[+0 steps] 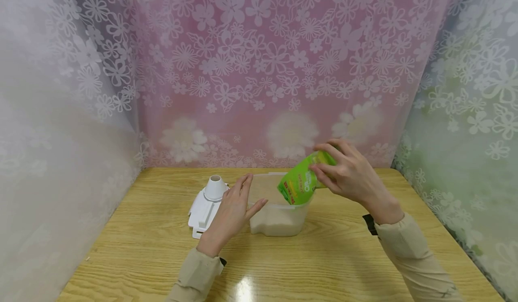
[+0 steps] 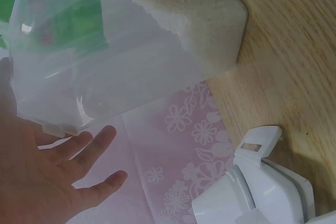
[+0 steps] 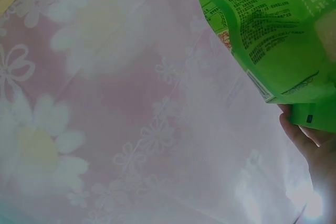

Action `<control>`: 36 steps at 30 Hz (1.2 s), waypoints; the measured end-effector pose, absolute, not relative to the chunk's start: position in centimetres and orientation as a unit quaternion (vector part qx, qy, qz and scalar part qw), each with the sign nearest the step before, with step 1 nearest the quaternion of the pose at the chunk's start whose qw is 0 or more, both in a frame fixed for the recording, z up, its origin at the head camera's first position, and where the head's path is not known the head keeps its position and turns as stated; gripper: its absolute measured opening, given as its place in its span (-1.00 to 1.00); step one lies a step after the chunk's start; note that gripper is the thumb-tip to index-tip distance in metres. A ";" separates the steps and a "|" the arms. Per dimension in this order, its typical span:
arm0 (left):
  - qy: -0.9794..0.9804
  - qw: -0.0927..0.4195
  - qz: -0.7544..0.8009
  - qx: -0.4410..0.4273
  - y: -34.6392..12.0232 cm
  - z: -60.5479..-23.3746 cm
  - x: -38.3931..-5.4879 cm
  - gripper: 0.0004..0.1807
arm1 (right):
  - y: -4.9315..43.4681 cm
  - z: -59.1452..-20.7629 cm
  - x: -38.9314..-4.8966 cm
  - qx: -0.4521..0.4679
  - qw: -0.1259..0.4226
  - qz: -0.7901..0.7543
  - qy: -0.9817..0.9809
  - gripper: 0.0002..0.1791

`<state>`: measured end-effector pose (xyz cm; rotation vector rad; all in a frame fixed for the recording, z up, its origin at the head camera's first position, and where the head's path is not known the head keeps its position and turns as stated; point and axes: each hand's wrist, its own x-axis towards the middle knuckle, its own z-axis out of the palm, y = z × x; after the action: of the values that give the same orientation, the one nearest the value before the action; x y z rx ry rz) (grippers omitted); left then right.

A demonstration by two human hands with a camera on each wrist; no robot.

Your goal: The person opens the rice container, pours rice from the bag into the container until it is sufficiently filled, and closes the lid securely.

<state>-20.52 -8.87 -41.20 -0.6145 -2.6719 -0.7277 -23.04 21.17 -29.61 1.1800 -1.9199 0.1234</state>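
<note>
- My right hand grasped the green bag by its raised end, thumb on the near side.
- The bag slanted down to the left of that hand, its lower end inside the top of the clear tub.
- My left hand was released, fingers straight and thumb spread, at the tub's left rim.
- The tub stood upright between my hands, pale grain in its bottom, below them.
- Just left of my left hand, partly covered by it, the white lid lay on the surface, its cone pointing up.
- Beyond both hands hung a pink flowered curtain.
</note>
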 end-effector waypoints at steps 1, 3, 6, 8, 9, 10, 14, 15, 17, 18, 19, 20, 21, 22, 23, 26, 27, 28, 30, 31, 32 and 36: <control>-0.931 0.151 -0.254 -0.214 -8.9 -41.2 -20.5 -0.11 | 21.0 -29.5 -23.0 0.476 0.429 0.047 -0.766 -0.42; -0.931 0.150 -0.254 -0.213 -8.9 -41.3 -20.6 -0.10 | 20.8 -29.4 -23.0 0.483 0.429 0.042 -0.762 -0.44; -0.931 0.148 -0.256 -0.213 -8.8 -41.3 -20.6 -0.10 | 20.5 -29.2 -23.1 0.490 0.433 0.033 -0.756 -0.45; -0.931 0.147 -0.256 -0.213 -8.8 -41.3 -20.6 -0.10 | 20.4 -29.2 -23.1 0.489 0.430 0.027 -0.758 -0.44; -0.931 0.147 -0.256 -0.213 -8.8 -41.3 -20.6 -0.10 | 20.4 -29.1 -23.1 0.487 0.428 0.026 -0.761 -0.44; -0.932 0.147 -0.255 -0.213 -8.8 -41.3 -20.6 -0.10 | 20.4 -29.1 -23.0 0.486 0.425 0.025 -0.764 -0.43; -0.932 0.154 -0.251 -0.214 -8.7 -41.3 -20.6 -0.11 | 20.4 -29.1 -23.1 0.480 0.419 0.030 -0.770 -0.44; -0.931 0.156 -0.250 -0.214 -8.7 -41.3 -20.6 -0.11 | 20.4 -29.1 -23.1 0.481 0.419 0.031 -0.769 -0.44; -0.930 0.160 -0.250 -0.215 -8.7 -41.2 -20.6 -0.12 | 20.4 -29.1 -23.1 0.483 0.422 0.030 -0.767 -0.45; -0.930 0.160 -0.251 -0.215 -8.7 -41.2 -20.6 -0.12 | 20.4 -29.1 -23.1 0.483 0.422 0.028 -0.767 -0.45; -0.930 0.160 -0.252 -0.215 -8.7 -41.2 -20.6 -0.12 | 20.3 -29.1 -23.1 0.483 0.422 0.027 -0.766 -0.45; -0.930 0.159 -0.253 -0.215 -8.7 -41.2 -20.6 -0.12 | 20.3 -29.1 -23.1 0.484 0.422 0.026 -0.766 -0.45; -0.930 0.157 -0.255 -0.214 -8.7 -41.3 -20.6 -0.12 | 20.3 -29.1 -23.1 0.483 0.422 0.025 -0.767 -0.45; -0.929 0.157 -0.257 -0.214 -8.7 -41.3 -20.6 -0.11 | 20.3 -29.1 -23.1 0.483 0.422 0.024 -0.767 -0.45; -0.929 0.154 -0.258 -0.214 -8.7 -41.2 -20.6 -0.11 | 20.2 -29.0 -23.0 0.483 0.422 0.024 -0.767 -0.45; -0.930 0.150 -0.259 -0.212 -8.7 -41.3 -20.6 -0.11 | 20.1 -28.9 -22.9 0.484 0.423 0.027 -0.765 -0.45; -0.930 0.151 -0.259 -0.213 -8.7 -41.3 -20.6 -0.11 | 20.0 -28.9 -22.9 0.485 0.424 0.029 -0.764 -0.45; -0.930 0.153 -0.259 -0.213 -8.7 -41.3 -20.6 -0.11 | 20.0 -28.8 -22.8 0.486 0.427 0.030 -0.762 -0.46; -0.930 0.152 -0.257 -0.213 -8.7 -41.3 -20.6 -0.10 | 19.8 -28.8 -22.8 0.488 0.432 0.031 -0.758 -0.47; -0.931 0.151 -0.257 -0.212 -8.8 -41.3 -20.7 -0.10 | 19.8 -28.8 -22.7 0.490 0.435 0.032 -0.755 -0.48; -0.931 0.151 -0.256 -0.212 -8.8 -41.3 -20.7 -0.10 | 19.7 -28.8 -22.7 0.492 0.439 0.032 -0.751 -0.48; -0.931 0.153 -0.254 -0.213 -8.8 -41.3 -20.7 -0.10 | 19.7 -28.7 -22.7 0.501 0.446 0.029 -0.741 -0.50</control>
<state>-20.66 -8.79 -41.27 -0.6097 -2.6705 -0.7291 -22.66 19.65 -28.68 1.2398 -1.8354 0.0727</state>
